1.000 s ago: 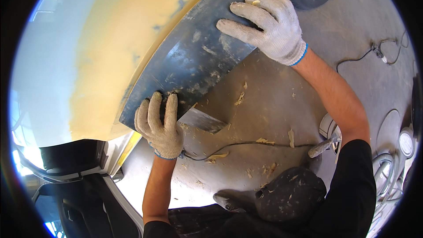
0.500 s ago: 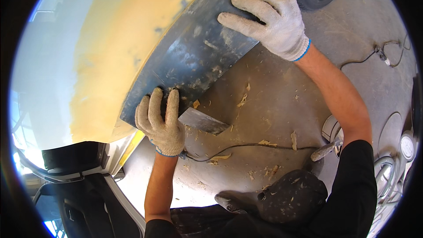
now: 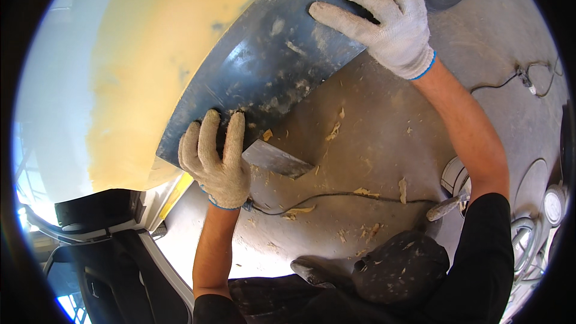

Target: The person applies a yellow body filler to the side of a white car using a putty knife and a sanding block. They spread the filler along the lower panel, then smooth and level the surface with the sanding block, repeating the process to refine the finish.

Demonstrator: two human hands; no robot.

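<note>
Little shift: left hand holds the grey spreader blade a touch nearer, fingers pressed flat on the dark wheel-arch panel, centre frame. Right hand spread, bracing far-right edge. Yellow filler lies left; scraps litter the floor. Likely mid-smoothing; next stroke needs steady, even pressure.

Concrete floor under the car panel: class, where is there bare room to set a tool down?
Free: the floor between the right hand's forearm and the metal scraper. Crowded: around the black cable, filler scraps and knee.
</note>
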